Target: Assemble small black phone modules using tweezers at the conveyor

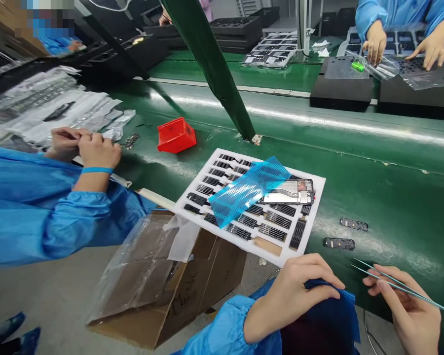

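At the bench's front edge, my left hand [294,291] pinches the top of a dark blue sheet [350,308] that hangs down. My right hand [410,305] is closed around slim metal tweezers [434,302]; their tips stand slightly apart and point left. Two small black phone parts, an upper one [354,225] and a lower one [339,243], lie on the green bench beyond the tweezers. Left of them is a white foam tray [314,217] with rows of black parts. An opened phone body [290,193] rests on it, partly under a perforated light-blue film [249,192].
A red bin [176,135] stands behind the tray, near a slanted green post [222,84]. Below left is an open cardboard box [207,276]. A co-worker's hands [96,150] are at the left; another person's hands [375,44] work over black trays [340,93] across the bench.
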Demonstrator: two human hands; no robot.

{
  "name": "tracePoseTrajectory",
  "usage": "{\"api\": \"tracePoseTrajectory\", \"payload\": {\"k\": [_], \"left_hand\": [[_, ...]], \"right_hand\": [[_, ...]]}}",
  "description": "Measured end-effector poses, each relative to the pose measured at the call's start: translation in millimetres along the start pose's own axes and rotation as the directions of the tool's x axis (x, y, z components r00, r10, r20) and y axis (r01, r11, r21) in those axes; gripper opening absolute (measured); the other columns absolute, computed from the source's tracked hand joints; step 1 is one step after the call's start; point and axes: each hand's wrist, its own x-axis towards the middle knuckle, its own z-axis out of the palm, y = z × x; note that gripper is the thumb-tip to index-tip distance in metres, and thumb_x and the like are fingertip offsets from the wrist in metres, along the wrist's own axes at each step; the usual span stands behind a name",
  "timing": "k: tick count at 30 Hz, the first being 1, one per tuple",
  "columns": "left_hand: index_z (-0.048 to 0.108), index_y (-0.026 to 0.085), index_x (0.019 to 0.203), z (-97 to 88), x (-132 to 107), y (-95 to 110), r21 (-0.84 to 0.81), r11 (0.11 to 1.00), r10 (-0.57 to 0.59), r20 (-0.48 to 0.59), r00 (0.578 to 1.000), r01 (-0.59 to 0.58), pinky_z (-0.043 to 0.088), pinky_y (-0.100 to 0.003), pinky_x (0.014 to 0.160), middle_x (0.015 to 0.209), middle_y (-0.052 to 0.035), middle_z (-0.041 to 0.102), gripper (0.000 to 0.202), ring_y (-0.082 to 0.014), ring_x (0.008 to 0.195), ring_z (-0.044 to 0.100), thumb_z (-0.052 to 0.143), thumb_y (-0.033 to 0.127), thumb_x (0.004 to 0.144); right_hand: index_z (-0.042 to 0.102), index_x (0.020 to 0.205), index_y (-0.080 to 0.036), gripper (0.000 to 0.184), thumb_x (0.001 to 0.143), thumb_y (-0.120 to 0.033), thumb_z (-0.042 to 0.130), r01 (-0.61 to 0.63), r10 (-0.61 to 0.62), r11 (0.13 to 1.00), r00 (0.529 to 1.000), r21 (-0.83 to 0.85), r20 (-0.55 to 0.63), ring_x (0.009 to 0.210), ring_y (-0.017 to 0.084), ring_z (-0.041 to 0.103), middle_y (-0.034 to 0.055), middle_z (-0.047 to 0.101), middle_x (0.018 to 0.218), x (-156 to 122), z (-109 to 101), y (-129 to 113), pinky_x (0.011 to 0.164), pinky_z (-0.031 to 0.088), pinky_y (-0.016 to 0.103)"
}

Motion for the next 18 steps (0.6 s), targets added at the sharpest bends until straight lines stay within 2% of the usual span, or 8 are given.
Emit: {"api": "tracePoseTrajectory", "payload": {"k": [5, 9, 11, 13, 15, 17, 18], "left_hand": [[0.092, 0.024, 0.098, -9.4, -2, 10, -0.186, 0.983, -0.007, -0.049, 0.999, -0.002, 0.066, -0.026, 0.083, 0.096, -0.004, 0.085, 0.018, -0.0174, 0.087, 0.081, 0.094, 0.008, 0.088], [0.092, 0.025, 0.097, -19.9, -3, 15, -0.223, 0.974, -0.038, -0.055, 0.998, 0.025, 0.065, -0.027, 0.079, 0.096, -0.004, 0.086, 0.022, -0.0179, 0.087, 0.08, 0.092, 0.005, 0.088], [0.092, 0.025, 0.097, -26.6, -3, 14, -0.225, 0.974, -0.052, -0.069, 0.996, 0.036, 0.063, -0.027, 0.076, 0.096, -0.0043, 0.085, 0.021, -0.0179, 0.086, 0.078, 0.091, 0.006, 0.089], [0.091, 0.024, 0.097, -33.7, -3, 12, -0.237, 0.97, -0.067, -0.085, 0.994, 0.045, 0.063, -0.028, 0.075, 0.095, -0.0047, 0.084, 0.016, -0.0179, 0.085, 0.077, 0.09, 0.01, 0.09], [0.091, 0.023, 0.098, -40.9, -2, 9, -0.25, 0.966, -0.085, -0.092, 0.992, 0.06, 0.063, -0.029, 0.075, 0.096, -0.0056, 0.084, 0.011, -0.0183, 0.085, 0.076, 0.089, 0.014, 0.091], [0.09, 0.022, 0.099, -48.2, -3, 6, -0.257, 0.964, -0.098, -0.097, 0.99, 0.07, 0.065, -0.03, 0.077, 0.098, -0.0068, 0.083, 0.008, -0.0189, 0.085, 0.076, 0.088, 0.019, 0.092], [0.09, 0.022, 0.1, -51.9, -3, 5, -0.255, 0.964, -0.102, -0.102, 0.99, 0.073, 0.065, -0.031, 0.078, 0.1, -0.0075, 0.083, 0.007, -0.0192, 0.086, 0.077, 0.087, 0.02, 0.093]], "right_hand": [[0.089, 0.106, -0.025, 0.016, 0.091, -0.032, 0.087, 0.021, -0.021, 1.0, 0.999, 0.008, 0.026, 0.065, 0.029, 0.083, 0.0102, 0.084, 0.09, 1, -1, -1, 0.053, 0.072, 0.034], [0.088, 0.104, -0.023, 0.017, 0.095, -0.037, 0.084, -0.02, 0.021, 0.999, 1.0, 0.05, -0.023, 0.062, 0.028, 0.081, 0.011, 0.083, 0.086, -2, -3, 6, 0.053, 0.07, 0.036], [0.087, 0.104, -0.023, 0.018, 0.097, -0.038, 0.082, -0.044, 0.049, 0.996, 0.997, 0.073, -0.061, 0.07, 0.031, 0.084, 0.0123, 0.083, 0.093, -4, -3, 1, 0.056, 0.071, 0.038], [0.085, 0.104, -0.023, 0.02, 0.101, -0.041, 0.076, -0.059, 0.065, 0.995, 0.995, 0.081, -0.079, 0.092, 0.037, 0.087, 0.0147, 0.083, 0.108, -4, 1, -14, 0.068, 0.074, 0.045], [0.082, 0.1, -0.024, 0.024, 0.107, -0.042, 0.068, -0.027, 0.03, 0.999, 0.996, 0.041, -0.085, 0.119, 0.042, 0.082, 0.0161, 0.082, 0.124, 0, 5, -41, 0.092, 0.072, 0.057], [0.079, 0.098, -0.025, 0.023, 0.109, -0.039, 0.064, 0.085, -0.092, 0.993, 0.992, -0.084, -0.085, 0.132, 0.041, 0.075, 0.015, 0.081, 0.132, 13, 13, -74, 0.112, 0.06, 0.062], [0.08, 0.101, -0.025, 0.022, 0.109, -0.038, 0.063, 0.163, -0.177, 0.971, 0.982, -0.174, -0.065, 0.13, 0.039, 0.076, 0.0144, 0.081, 0.131, 23, 19, -89, 0.112, 0.058, 0.06]]}}
